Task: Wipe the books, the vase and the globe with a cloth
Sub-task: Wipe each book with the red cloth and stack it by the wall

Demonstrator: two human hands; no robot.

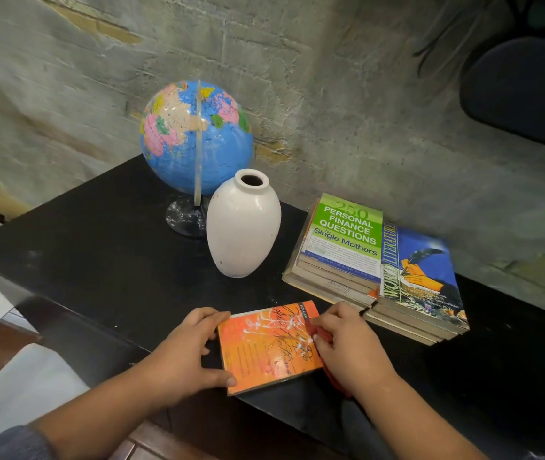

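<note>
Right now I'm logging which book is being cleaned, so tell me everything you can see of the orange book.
The orange book is a thin paperback with dark script lettering and pale streaks on its cover. It lies flat, cover up, askew near the front edge of the black table. The left hand grips its left edge; the right hand holds a red cloth against its right side.
</note>
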